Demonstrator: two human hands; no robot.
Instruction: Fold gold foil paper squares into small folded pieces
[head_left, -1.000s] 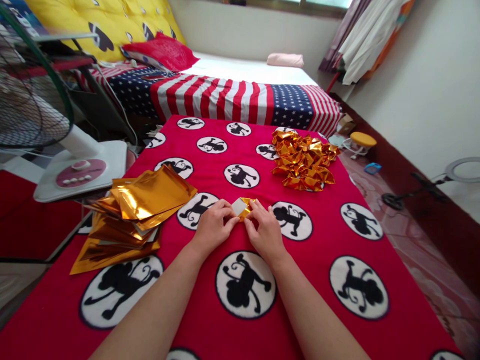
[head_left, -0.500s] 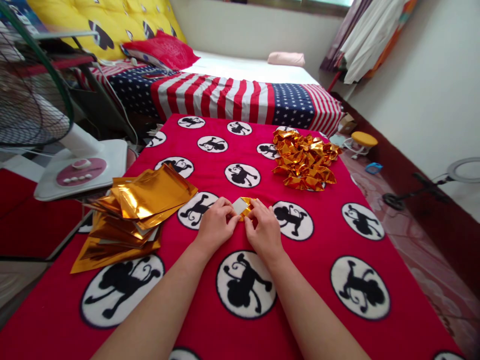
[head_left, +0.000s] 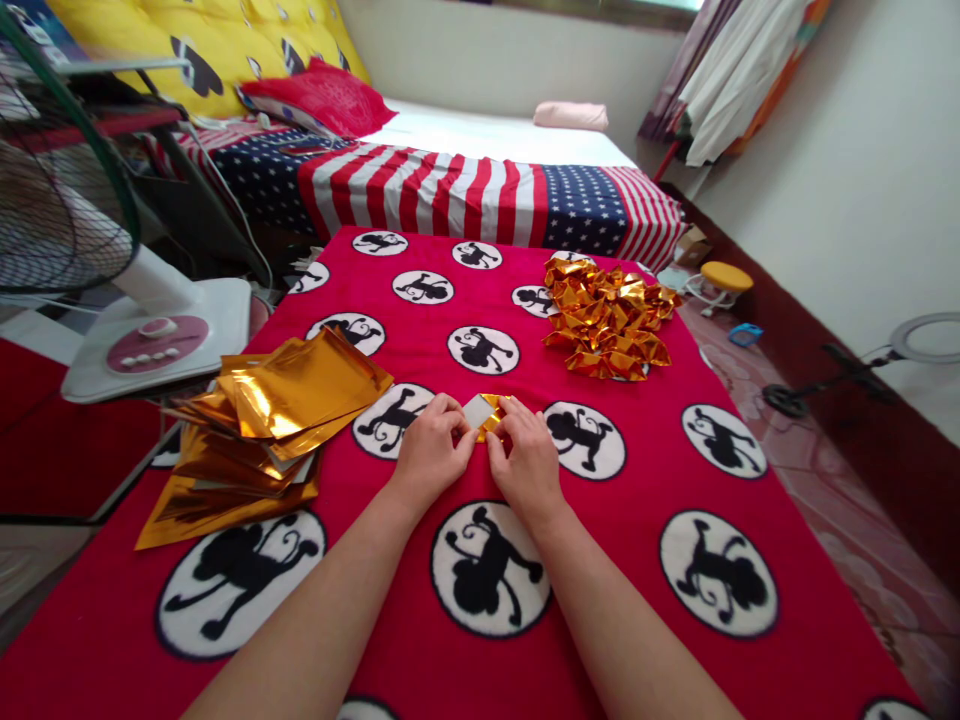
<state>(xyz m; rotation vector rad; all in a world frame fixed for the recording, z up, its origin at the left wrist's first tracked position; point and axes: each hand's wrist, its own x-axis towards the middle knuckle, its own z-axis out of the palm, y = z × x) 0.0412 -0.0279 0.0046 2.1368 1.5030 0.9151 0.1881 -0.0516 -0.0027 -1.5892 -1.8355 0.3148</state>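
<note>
Between my hands, at the middle of the red cloth, is a small folded piece of gold and white paper (head_left: 478, 410). My left hand (head_left: 436, 440) pinches its left side, thumb and fingers together. Its right side is gripped by my right hand (head_left: 525, 448), fingers curled over the gold part. A messy stack of flat gold foil sheets (head_left: 300, 385) lies to the left of my hands. Farther back on the right sits a pile of folded gold foil pieces (head_left: 611, 310).
The table's red cloth (head_left: 600, 600) has round monkey prints. A fan with a white base (head_left: 157, 330) stands at the left. Behind the table is a bed (head_left: 450, 195) with a striped cover. A yellow stool (head_left: 727, 276) and a ring light (head_left: 926, 338) are at the right.
</note>
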